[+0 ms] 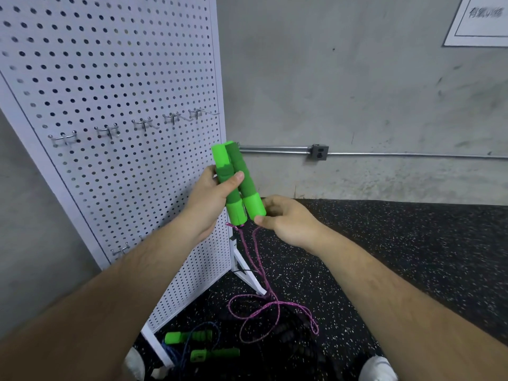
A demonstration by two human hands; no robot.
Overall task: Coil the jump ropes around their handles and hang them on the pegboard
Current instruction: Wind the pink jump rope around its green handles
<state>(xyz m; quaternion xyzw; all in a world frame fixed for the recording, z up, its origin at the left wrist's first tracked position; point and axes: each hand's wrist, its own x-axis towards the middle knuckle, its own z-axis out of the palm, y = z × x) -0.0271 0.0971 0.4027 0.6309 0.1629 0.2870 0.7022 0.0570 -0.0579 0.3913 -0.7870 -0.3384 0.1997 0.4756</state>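
Two green jump-rope handles (236, 180) stand side by side, upright, in front of the white pegboard (110, 105). My left hand (211, 199) grips them around the middle, thumb across the front. My right hand (286, 218) pinches the lower end of the right handle. A pink rope (264, 306) hangs from both handle ends and lies in loose loops on the floor. A row of metal hooks (143, 123) crosses the pegboard, all bare.
A second jump rope with green handles (203, 345) and a dark blue cord lies on the speckled black floor by the pegboard's foot (247, 273). My shoes (378, 368) show at the bottom. A concrete wall with a conduit and outlet (319, 152) stands behind.
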